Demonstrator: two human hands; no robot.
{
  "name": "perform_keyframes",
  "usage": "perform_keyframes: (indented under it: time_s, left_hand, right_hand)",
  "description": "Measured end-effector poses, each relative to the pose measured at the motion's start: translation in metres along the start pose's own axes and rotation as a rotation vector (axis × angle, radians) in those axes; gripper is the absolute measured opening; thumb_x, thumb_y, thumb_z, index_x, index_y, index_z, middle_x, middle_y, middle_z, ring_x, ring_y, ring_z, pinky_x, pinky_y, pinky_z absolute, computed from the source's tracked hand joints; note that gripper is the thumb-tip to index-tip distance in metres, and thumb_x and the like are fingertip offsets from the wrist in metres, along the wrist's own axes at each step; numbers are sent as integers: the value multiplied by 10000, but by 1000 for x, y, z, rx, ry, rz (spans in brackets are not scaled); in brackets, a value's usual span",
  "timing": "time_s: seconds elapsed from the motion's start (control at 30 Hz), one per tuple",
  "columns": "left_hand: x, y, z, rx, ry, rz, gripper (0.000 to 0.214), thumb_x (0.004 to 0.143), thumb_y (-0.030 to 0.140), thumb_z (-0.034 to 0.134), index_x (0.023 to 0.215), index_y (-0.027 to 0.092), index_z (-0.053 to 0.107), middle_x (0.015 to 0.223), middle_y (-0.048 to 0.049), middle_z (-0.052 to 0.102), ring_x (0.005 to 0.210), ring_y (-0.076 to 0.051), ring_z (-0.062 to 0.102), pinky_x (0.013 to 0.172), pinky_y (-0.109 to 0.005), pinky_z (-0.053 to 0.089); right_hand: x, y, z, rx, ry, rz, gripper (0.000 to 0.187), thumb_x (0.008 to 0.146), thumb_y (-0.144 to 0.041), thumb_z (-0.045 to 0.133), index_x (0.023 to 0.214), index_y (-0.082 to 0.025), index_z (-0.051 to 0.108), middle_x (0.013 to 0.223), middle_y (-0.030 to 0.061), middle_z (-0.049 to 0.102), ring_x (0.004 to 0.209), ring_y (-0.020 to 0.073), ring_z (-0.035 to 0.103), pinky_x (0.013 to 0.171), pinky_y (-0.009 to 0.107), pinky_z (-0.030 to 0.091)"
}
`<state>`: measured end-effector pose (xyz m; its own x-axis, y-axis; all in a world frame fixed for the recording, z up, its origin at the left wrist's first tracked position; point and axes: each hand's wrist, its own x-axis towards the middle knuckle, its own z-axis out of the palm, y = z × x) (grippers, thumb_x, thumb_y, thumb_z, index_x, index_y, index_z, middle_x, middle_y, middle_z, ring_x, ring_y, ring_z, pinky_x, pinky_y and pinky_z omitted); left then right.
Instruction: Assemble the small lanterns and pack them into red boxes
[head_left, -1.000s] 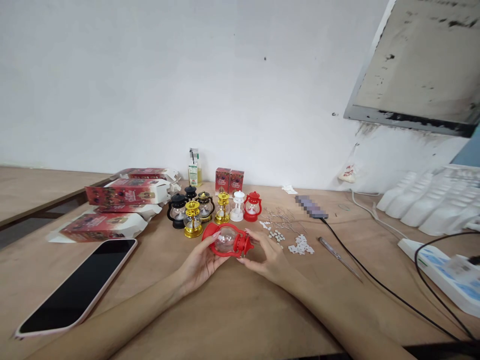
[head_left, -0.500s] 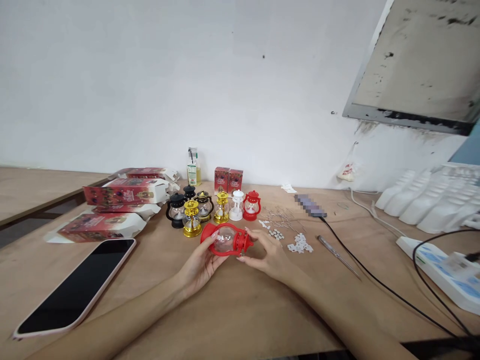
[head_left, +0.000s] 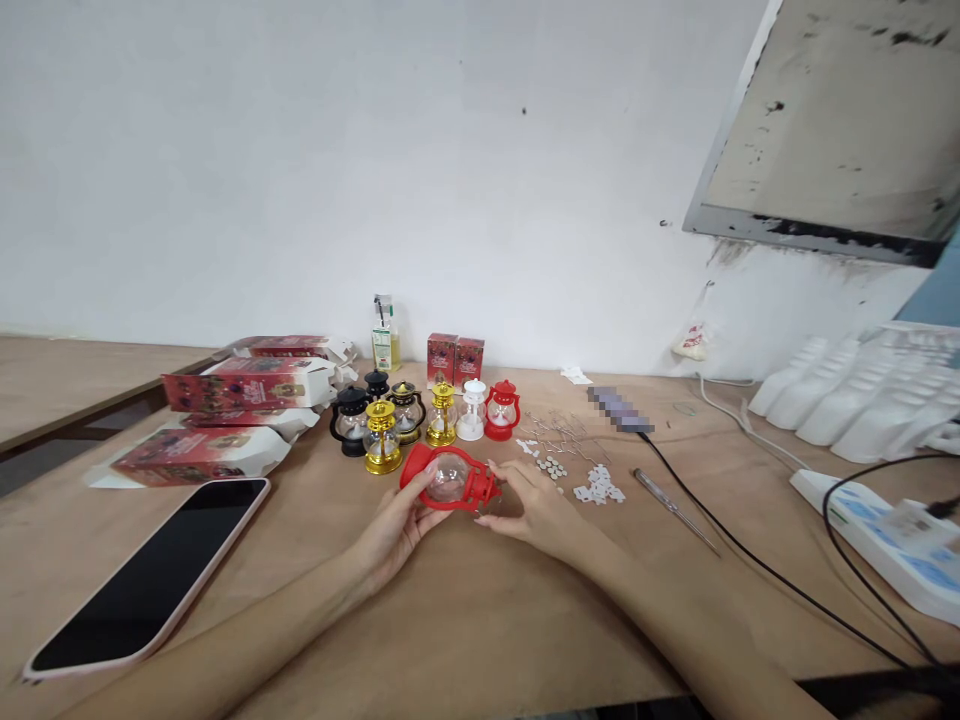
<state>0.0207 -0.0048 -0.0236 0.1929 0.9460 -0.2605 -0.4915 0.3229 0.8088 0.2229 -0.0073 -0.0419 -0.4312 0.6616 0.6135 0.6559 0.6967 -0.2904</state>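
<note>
A small red lantern with a clear globe lies sideways in front of me, its base to the left and its cap to the right. My left hand is closed around the base and globe, thumb on top. At the cap end, the thumb and forefinger of my right hand grip from either side. A thin bit of metal shows near the right thumb, too small to make out fully. Just beyond stand several finished-looking lanterns: gold, black, white and red.
Bent wires, round button cells and small white pieces lie to the right, near a screwdriver. A phone and flattened red boxes are left. A power strip and cables are far right.
The red lantern stays in both hands, its cap end turned slightly. My right fingers have shifted a little at the cap. The camera view has moved slightly.
</note>
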Motion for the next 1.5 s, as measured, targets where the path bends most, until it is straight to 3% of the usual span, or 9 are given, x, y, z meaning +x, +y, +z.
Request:
perform_keyframes:
  time_s: [0.1, 0.47, 0.7, 0.83, 1.0, 1.13, 1.23, 1.33, 1.5]
  left_hand:
    - [0, 0, 0, 15, 20, 8, 198, 891, 166, 533, 1058, 127, 633, 1000, -80, 719, 795, -146, 702, 665, -223, 602]
    - [-1, 1, 1, 10, -10, 14, 206, 913, 166, 486, 1069, 128, 616, 893, -71, 734, 802, -148, 703, 674, -212, 591]
    - [-3, 3, 3, -38, -45, -42, 214, 923, 176, 458, 1061, 130, 615, 957, -73, 726, 761, -129, 700, 664, -205, 592]
    - [-1, 5, 1, -18, -75, 7, 200, 890, 153, 489, 1050, 126, 607, 990, -82, 717, 783, -150, 699, 681, -236, 595]
    - [2, 6, -1, 1, -92, 77, 236, 800, 138, 593, 1035, 161, 583, 1060, -73, 695, 855, -191, 696, 742, -298, 589]
    - [4, 4, -2, 42, -112, 139, 340, 718, 160, 703, 1021, 174, 549, 1079, -80, 678, 915, -223, 679, 809, -366, 568]
    - [5, 1, -2, 172, -113, 200, 429, 655, 206, 767, 1011, 176, 531, 1097, -76, 652, 950, -226, 652, 813, -370, 553]
    - [6, -3, -3, 446, -81, 329, 429, 597, 290, 800, 900, 171, 522, 919, -35, 654, 852, -204, 636, 754, -322, 530]
    - [9, -7, -9, 850, -92, 609, 385, 624, 322, 755, 884, 192, 503, 823, 0, 626, 757, -179, 593, 702, -274, 460]
  right_hand:
    - [-1, 1, 1, -23, -65, 27, 464, 729, -331, 713, 1111, -147, 524, 1023, 121, 645, 931, 258, 640, 795, 408, 535]
    - [3, -3, -3, 80, -77, 56, 414, 757, -329, 680, 1092, -170, 497, 1036, 105, 608, 951, 226, 611, 807, 361, 514]
    - [2, -7, -4, 211, -23, 157, 418, 733, -380, 708, 1063, -201, 524, 1076, 74, 617, 970, 208, 605, 838, 348, 485]
    - [2, -6, -7, 235, -62, 225, 489, 724, -355, 709, 1144, -219, 497, 1131, 69, 594, 1026, 213, 574, 880, 364, 457]
    - [5, -6, -11, 190, -82, 334, 472, 698, -311, 723, 1108, -211, 512, 869, 13, 571, 849, 190, 555, 785, 352, 456]
    - [8, -7, -13, 194, 18, 340, 441, 700, -253, 700, 1096, -209, 510, 780, -24, 486, 704, 144, 505, 657, 280, 443]
    - [7, -4, -11, 178, 66, 333, 417, 715, -220, 665, 1100, -204, 508, 718, -39, 445, 649, 137, 485, 591, 256, 431]
    - [4, 1, -7, 95, 121, 275, 397, 758, -199, 600, 1137, -199, 481, 682, -39, 462, 596, 139, 491, 540, 250, 422]
    - [-2, 3, -2, -152, 311, -50, 330, 885, -114, 383, 1199, -191, 447, 735, 23, 578, 560, 142, 525, 529, 262, 429]
